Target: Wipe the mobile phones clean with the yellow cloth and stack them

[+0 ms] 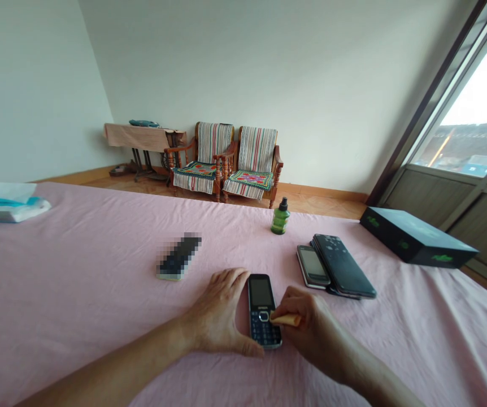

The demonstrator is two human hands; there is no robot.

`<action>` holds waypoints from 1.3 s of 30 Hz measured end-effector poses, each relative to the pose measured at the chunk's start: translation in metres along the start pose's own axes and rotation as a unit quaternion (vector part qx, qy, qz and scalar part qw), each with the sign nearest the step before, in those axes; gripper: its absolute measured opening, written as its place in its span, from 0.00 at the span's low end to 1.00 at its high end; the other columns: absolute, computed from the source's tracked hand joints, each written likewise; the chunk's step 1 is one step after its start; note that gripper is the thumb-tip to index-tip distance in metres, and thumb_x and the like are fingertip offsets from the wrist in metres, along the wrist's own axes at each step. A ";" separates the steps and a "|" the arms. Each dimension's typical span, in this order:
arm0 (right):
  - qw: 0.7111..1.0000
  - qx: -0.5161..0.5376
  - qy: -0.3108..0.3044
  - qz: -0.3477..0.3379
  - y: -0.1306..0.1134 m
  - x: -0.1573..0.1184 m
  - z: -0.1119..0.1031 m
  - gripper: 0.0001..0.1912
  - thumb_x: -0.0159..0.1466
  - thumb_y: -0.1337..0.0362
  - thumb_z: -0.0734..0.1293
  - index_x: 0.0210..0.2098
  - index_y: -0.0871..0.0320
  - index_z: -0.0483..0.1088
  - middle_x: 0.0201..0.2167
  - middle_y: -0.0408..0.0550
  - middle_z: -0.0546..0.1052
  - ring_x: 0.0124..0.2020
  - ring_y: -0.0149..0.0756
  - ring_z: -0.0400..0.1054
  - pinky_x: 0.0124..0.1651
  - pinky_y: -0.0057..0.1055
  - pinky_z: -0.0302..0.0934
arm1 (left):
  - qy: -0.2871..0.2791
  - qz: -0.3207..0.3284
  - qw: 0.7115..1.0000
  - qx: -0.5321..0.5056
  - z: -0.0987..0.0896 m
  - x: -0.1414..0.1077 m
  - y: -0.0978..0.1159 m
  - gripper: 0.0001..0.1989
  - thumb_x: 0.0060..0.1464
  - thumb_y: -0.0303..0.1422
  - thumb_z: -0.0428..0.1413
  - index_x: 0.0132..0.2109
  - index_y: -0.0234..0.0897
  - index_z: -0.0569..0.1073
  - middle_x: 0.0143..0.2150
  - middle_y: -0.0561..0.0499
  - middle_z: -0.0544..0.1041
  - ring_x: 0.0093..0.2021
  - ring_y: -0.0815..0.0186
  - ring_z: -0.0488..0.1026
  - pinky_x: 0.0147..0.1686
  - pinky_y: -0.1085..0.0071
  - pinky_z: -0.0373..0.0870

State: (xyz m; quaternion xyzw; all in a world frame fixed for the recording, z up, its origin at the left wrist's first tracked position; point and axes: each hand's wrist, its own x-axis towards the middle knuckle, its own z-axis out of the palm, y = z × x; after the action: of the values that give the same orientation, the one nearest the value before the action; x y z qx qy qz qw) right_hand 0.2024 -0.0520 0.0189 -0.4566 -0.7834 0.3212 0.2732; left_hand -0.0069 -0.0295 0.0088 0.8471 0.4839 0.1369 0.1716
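A dark keypad phone (pixel 261 294) lies face up on the pink cloth (pixel 112 249). My left hand (pixel 220 314) is at its left side, thumb spread from the fingers, thumb by the lower edge and fingertips by the upper left corner. On the right, my right hand (pixel 305 322) pinches a folded yellow-orange cloth (pixel 286 320), whose tip touches the phone beside its centre button. A small grey-screened phone (pixel 313 265) and a large dark phone or case (pixel 343 265) lie beyond my right hand. Beyond my left hand is a pixelated dark phone (pixel 179 257).
A green spray bottle (pixel 280 217) stands towards the far edge. The black box (pixel 417 234) is at the far right, a tissue pack (pixel 10 209) at the far left. Two wooden chairs (pixel 249 155) and a covered sewing table (pixel 137 137) stand against the wall.
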 end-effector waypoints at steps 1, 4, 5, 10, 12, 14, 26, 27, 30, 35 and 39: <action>1.000 0.000 0.003 -0.004 0.001 0.000 0.001 0.17 0.52 0.80 0.61 0.28 0.56 0.77 0.27 0.43 0.71 0.29 0.28 0.66 0.29 0.24 0.55 | -0.001 0.001 1.000 0.001 0.000 0.000 0.000 0.55 0.30 0.57 0.63 0.63 0.34 0.55 0.64 0.35 0.57 0.63 0.42 0.53 0.61 0.46 0.50; 1.000 -0.002 0.010 -0.011 0.004 0.001 0.002 0.18 0.51 0.81 0.60 0.28 0.56 0.77 0.28 0.43 0.71 0.29 0.27 0.66 0.29 0.23 0.54 | 0.002 0.006 1.000 0.001 0.001 0.000 -0.001 0.55 0.30 0.58 0.62 0.63 0.35 0.55 0.64 0.36 0.56 0.63 0.43 0.53 0.61 0.47 0.50; 1.000 -0.006 0.008 -0.011 0.005 0.001 0.001 0.17 0.52 0.81 0.60 0.27 0.56 0.77 0.28 0.43 0.71 0.29 0.27 0.66 0.29 0.24 0.54 | 0.004 0.007 1.000 -0.001 0.001 0.000 -0.002 0.56 0.30 0.58 0.62 0.63 0.35 0.55 0.64 0.36 0.57 0.63 0.43 0.53 0.61 0.47 0.50; 0.999 -0.035 0.004 -0.001 0.003 0.001 -0.004 0.15 0.53 0.79 0.61 0.25 0.56 0.77 0.26 0.43 0.70 0.28 0.28 0.65 0.29 0.25 0.54 | 0.011 0.005 1.000 -0.012 0.001 0.000 -0.001 0.56 0.30 0.58 0.63 0.63 0.35 0.56 0.63 0.36 0.58 0.63 0.41 0.54 0.60 0.46 0.51; 1.000 -0.020 0.004 -0.007 0.002 0.001 -0.002 0.16 0.52 0.79 0.61 0.26 0.57 0.76 0.27 0.43 0.71 0.28 0.28 0.65 0.29 0.24 0.53 | 0.010 0.008 1.000 -0.008 0.001 0.000 -0.001 0.55 0.30 0.58 0.63 0.62 0.36 0.56 0.63 0.36 0.58 0.62 0.42 0.54 0.60 0.46 0.51; 1.000 -0.002 0.002 -0.010 0.002 0.001 0.001 0.16 0.52 0.80 0.60 0.26 0.57 0.76 0.28 0.43 0.71 0.29 0.27 0.66 0.29 0.23 0.54 | 0.008 0.007 1.000 -0.002 0.001 0.000 -0.002 0.55 0.30 0.58 0.62 0.62 0.36 0.56 0.63 0.36 0.58 0.62 0.42 0.54 0.60 0.46 0.51; 0.999 0.009 -0.034 -0.004 -0.008 -0.001 -0.010 0.17 0.51 0.80 0.61 0.27 0.57 0.78 0.27 0.42 0.72 0.29 0.27 0.67 0.29 0.23 0.55 | 0.007 0.000 1.000 -0.005 0.001 -0.001 -0.001 0.56 0.30 0.57 0.63 0.63 0.36 0.55 0.64 0.36 0.57 0.63 0.41 0.54 0.60 0.46 0.51; 0.999 0.020 -0.034 -0.004 -0.008 -0.001 -0.009 0.17 0.51 0.80 0.61 0.28 0.57 0.78 0.28 0.42 0.72 0.29 0.27 0.67 0.29 0.22 0.55 | 0.009 0.001 1.000 -0.004 0.002 0.000 -0.002 0.56 0.29 0.57 0.63 0.63 0.36 0.55 0.64 0.36 0.57 0.63 0.41 0.54 0.60 0.46 0.51; 0.999 0.019 -0.040 0.003 -0.006 -0.001 -0.009 0.18 0.50 0.81 0.60 0.27 0.57 0.77 0.28 0.43 0.72 0.29 0.27 0.67 0.29 0.22 0.55 | 0.018 0.010 1.000 -0.004 0.004 0.000 -0.004 0.56 0.29 0.57 0.63 0.63 0.36 0.55 0.64 0.36 0.57 0.63 0.41 0.54 0.60 0.46 0.51; 0.999 0.004 -0.044 0.004 -0.006 -0.002 -0.012 0.17 0.50 0.81 0.60 0.26 0.57 0.77 0.27 0.42 0.72 0.28 0.27 0.66 0.29 0.23 0.55 | 0.008 0.004 1.000 -0.007 0.001 -0.001 -0.001 0.56 0.29 0.57 0.63 0.63 0.34 0.55 0.64 0.35 0.57 0.62 0.41 0.54 0.60 0.46 0.51; 0.998 0.026 -0.061 -0.008 -0.008 -0.002 -0.010 0.19 0.50 0.82 0.60 0.28 0.56 0.78 0.28 0.42 0.72 0.29 0.26 0.67 0.29 0.22 0.55 | 0.002 -0.004 1.000 0.003 -0.001 -0.001 0.002 0.56 0.29 0.58 0.63 0.63 0.34 0.56 0.63 0.35 0.57 0.62 0.41 0.54 0.61 0.46 0.51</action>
State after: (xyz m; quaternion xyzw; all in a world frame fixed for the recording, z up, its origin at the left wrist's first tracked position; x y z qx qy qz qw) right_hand 0.2060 -0.0543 0.0313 -0.4223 -0.7940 0.3663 0.2389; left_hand -0.0060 -0.0312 0.0105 0.8455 0.4878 0.1369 0.1684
